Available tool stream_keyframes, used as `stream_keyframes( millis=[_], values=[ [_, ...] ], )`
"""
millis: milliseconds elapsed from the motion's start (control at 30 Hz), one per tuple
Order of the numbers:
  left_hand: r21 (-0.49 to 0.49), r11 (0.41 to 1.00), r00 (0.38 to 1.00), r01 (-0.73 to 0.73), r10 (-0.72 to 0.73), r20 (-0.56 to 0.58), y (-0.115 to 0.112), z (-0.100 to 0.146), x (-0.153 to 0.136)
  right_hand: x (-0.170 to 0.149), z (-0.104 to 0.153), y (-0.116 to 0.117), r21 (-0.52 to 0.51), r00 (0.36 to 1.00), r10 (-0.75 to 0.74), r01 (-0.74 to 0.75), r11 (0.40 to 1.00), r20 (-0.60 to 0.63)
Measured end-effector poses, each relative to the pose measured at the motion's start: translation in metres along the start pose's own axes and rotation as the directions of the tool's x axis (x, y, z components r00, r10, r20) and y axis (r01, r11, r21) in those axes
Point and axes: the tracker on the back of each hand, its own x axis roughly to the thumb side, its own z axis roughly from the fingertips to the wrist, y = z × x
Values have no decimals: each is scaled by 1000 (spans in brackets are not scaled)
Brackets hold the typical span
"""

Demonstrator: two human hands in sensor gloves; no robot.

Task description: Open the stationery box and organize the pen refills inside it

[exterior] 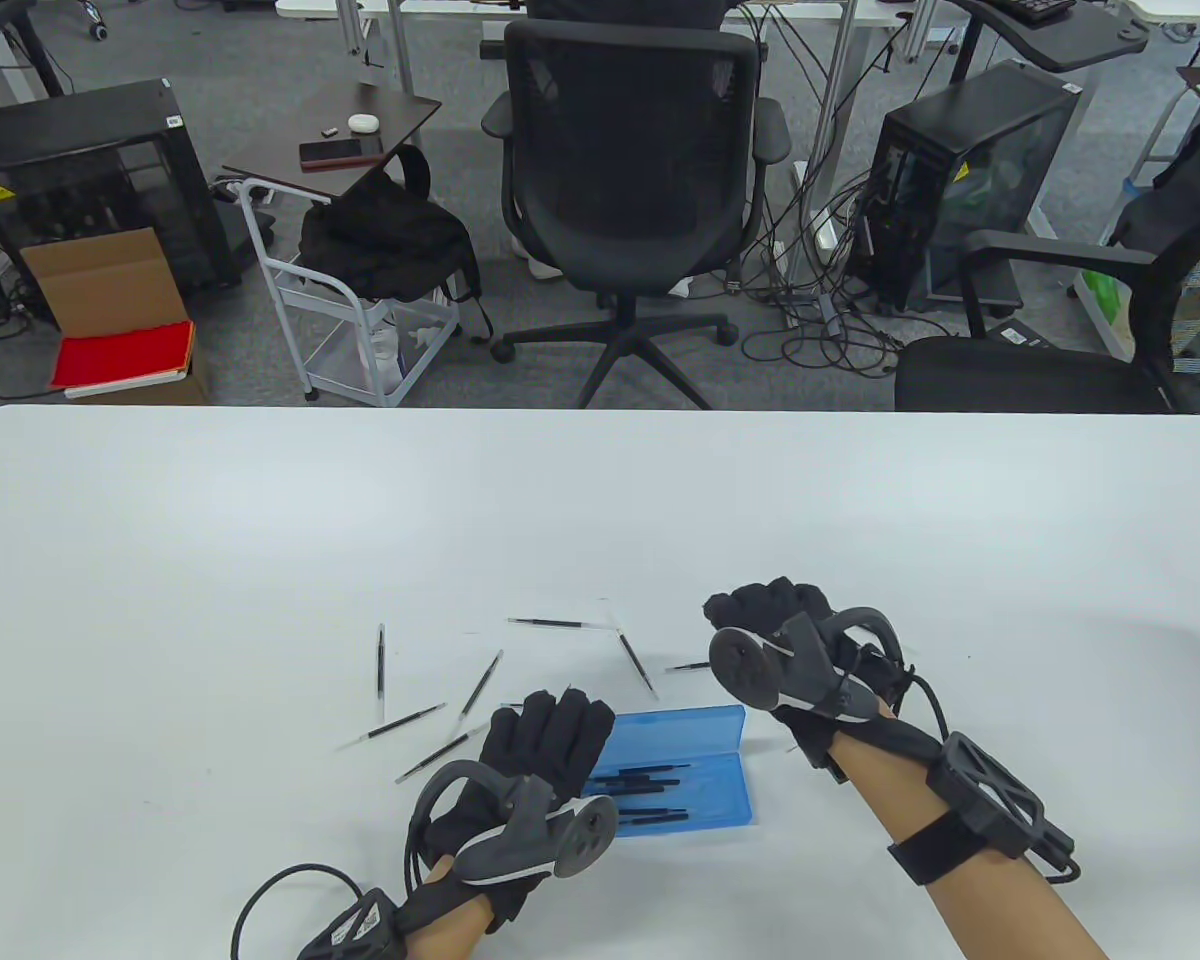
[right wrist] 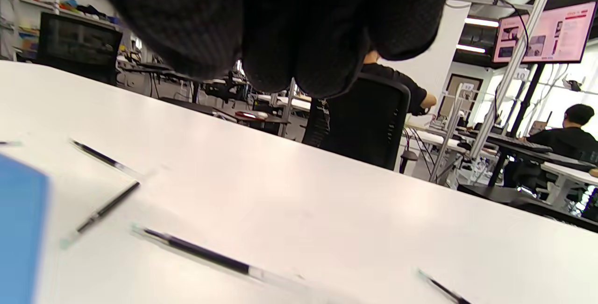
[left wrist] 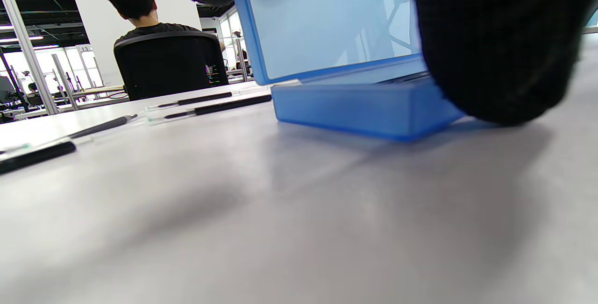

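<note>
Blue stationery box (exterior: 705, 765) lies open on worktop (exterior: 260, 520), left hand (exterior: 545, 745) fingers flat on it; right hand (exterior: 770, 610) curled, contents indiscernible; loose pen refills (exterior: 480, 685) beside look light, thin, roll-prone, so pinch mid-shaft.

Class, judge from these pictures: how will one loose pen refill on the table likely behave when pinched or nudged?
The pen refill is a thin round rod lying flat on the smooth white table, so it probably rolls when nudged. Its slimness suggests it is light, slightly bendy, and awkward to pinch.
</note>
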Motion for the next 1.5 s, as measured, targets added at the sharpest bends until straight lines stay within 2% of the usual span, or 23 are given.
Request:
stream_keyframes(
  millis=[167,267,433,833,1233,1500],
  values=[
    [0,1000,1000,-1,1,1,0,0,0,-2,-15,34,107,999,43,-44,993,8],
    [0,1000,1000,-1,1,1,0,0,0,3,-19,57,139,990,135,-141,980,49],
    [-1,1000,1000,-2,2,2,0,0,0,6,-24,73,168,976,203,-213,962,76],
    [-1,1000,1000,1,-1,2,0,0,0,10,-30,89,155,962,266,-272,950,58],
    [-1,1000,1000,5,-5,1,0,0,0,5,-29,91,114,972,224,-231,966,72],
    [-1,1000,1000,5,-5,0,0,0,0,4,-29,92,122,975,203,-212,970,87]
  ],
)
